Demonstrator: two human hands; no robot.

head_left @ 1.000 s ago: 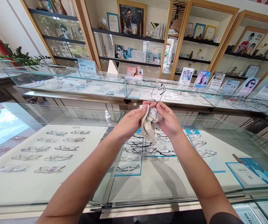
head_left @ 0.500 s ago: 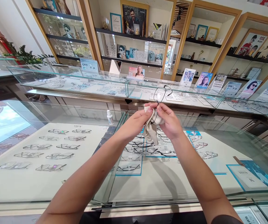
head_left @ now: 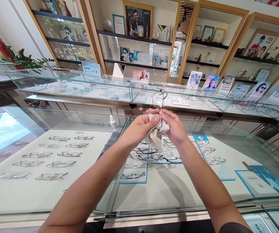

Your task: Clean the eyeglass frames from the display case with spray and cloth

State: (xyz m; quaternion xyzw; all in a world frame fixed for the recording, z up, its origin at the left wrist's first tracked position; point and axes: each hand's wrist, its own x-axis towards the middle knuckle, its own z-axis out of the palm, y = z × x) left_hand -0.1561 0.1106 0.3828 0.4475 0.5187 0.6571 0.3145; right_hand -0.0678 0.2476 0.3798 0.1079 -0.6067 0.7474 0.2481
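Above the glass counter, a pair of thin dark-framed eyeglasses [head_left: 158, 100] stands up on end between my two hands, one lens pointing upward. A crumpled cream cloth [head_left: 154, 137] wraps the lower part of the glasses and hangs down beneath my fingers. My left hand [head_left: 141, 126] is closed on the cloth, its thumb pressed over it near the lower lens. My right hand [head_left: 174, 124] pinches the frame around its middle, with cloth bunched against the palm. The lower lens and most fingertips are hidden by the cloth.
A small white spray bottle [head_left: 113, 123] stands on the glass display case [head_left: 120, 191], left of my hands. Rows of eyeglasses [head_left: 60, 163] lie inside the case. A second glass counter [head_left: 81, 89] with upright cards runs across behind, before wall shelves.
The glasses have turned and shifted slightly left, so the upper lens faces me more. Both hands moved a little left and down, still holding glasses and cloth.
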